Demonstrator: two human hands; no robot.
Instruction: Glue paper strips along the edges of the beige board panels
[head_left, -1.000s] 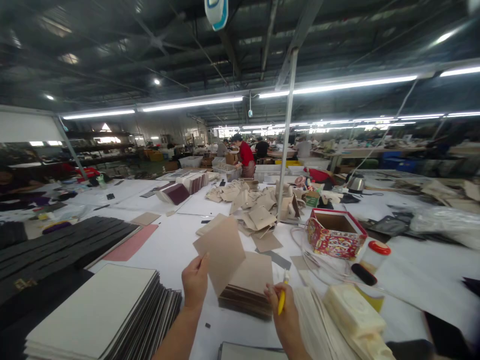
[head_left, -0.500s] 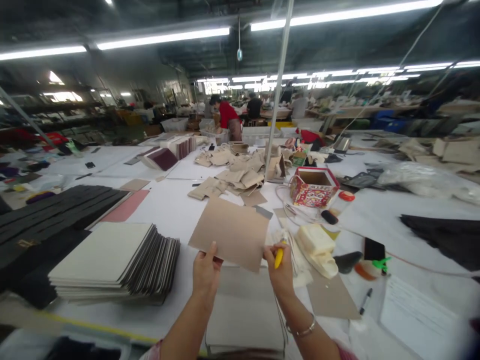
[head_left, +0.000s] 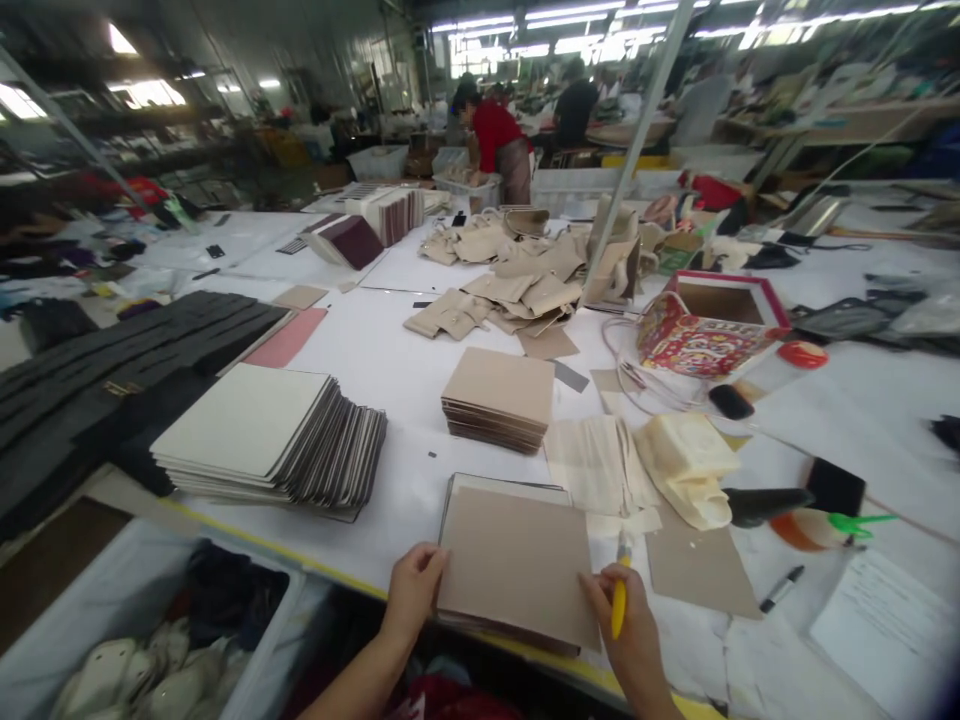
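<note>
A brown board sheet point(head_left: 517, 560) lies over a stack of grey-white boards point(head_left: 510, 487) at the table's front edge, slightly out of line with it. My left hand point(head_left: 416, 585) pinches the sheet's left edge between thumb and fingers. My right hand point(head_left: 628, 610) is closed round a small yellow-handled brush point(head_left: 619, 600), with fingertips also at the sheet's right edge. Just beyond stands a neat pile of brown boards point(head_left: 499, 385). To the left is a tall, fanned stack of white-topped boards point(head_left: 247, 420).
Cream cloth point(head_left: 686, 465), a black pen point(head_left: 781, 590), a written sheet point(head_left: 874, 620) and a red patterned box point(head_left: 709, 325) lie at right. Beige pieces point(head_left: 517, 270) are heaped behind, by a slanting pole point(head_left: 637, 140). A bin point(head_left: 262, 640) stands below left; a person in red works far back.
The brown sheet has come down from mid-air onto the front stack, both hands moving down and toward me with it. The view has tilted downward, uncovering the brown pile behind.
</note>
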